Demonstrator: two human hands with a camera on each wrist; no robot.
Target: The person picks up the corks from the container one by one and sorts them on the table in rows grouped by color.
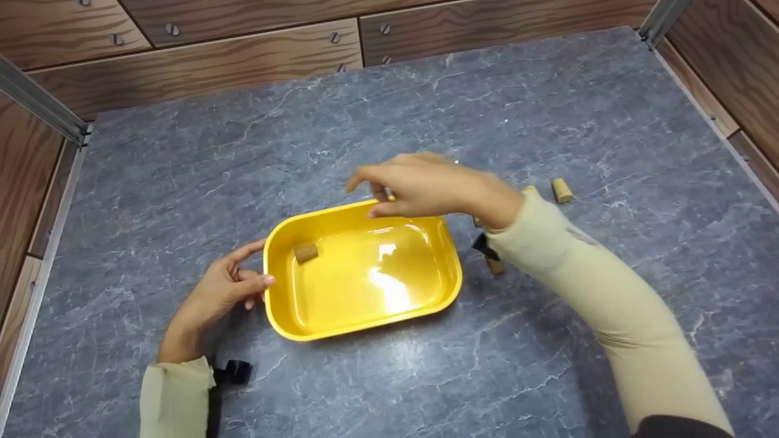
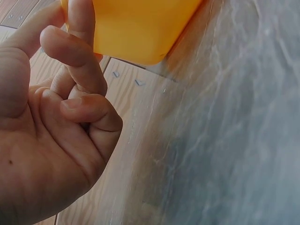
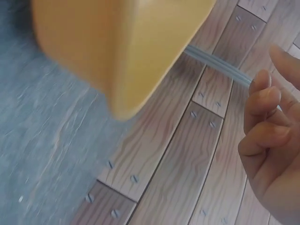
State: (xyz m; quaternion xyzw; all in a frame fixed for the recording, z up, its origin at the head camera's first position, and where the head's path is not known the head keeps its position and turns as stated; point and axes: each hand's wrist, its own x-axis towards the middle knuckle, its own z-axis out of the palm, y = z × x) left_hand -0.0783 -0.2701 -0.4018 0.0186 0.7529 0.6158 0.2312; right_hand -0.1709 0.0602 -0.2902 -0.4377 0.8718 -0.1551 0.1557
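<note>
A yellow plastic tub [image 1: 365, 325] sits on the table with one cork [image 1: 305, 252] lying inside, near its left end. My left hand [image 1: 222, 283] pinches the tub's left rim, the thumb on the edge and the index finger along the outer wall. In the left wrist view, the other fingers of that hand [image 2: 70, 112] curl beside the tub's wall [image 2: 136, 33]. Above the tub's far rim hovers my right hand [image 1: 426, 185], slightly blurred. Its fingers bend loosely, and the right wrist view shows nothing held in that hand [image 3: 276, 140].
To the right of the tub a cork [image 1: 562, 190] lies on the grey marbled table [image 1: 243, 152]. Another cork [image 1: 495, 265] and a few more show partly behind the right wrist. Wood-patterned walls [image 1: 274, 55] border the table at the back and sides.
</note>
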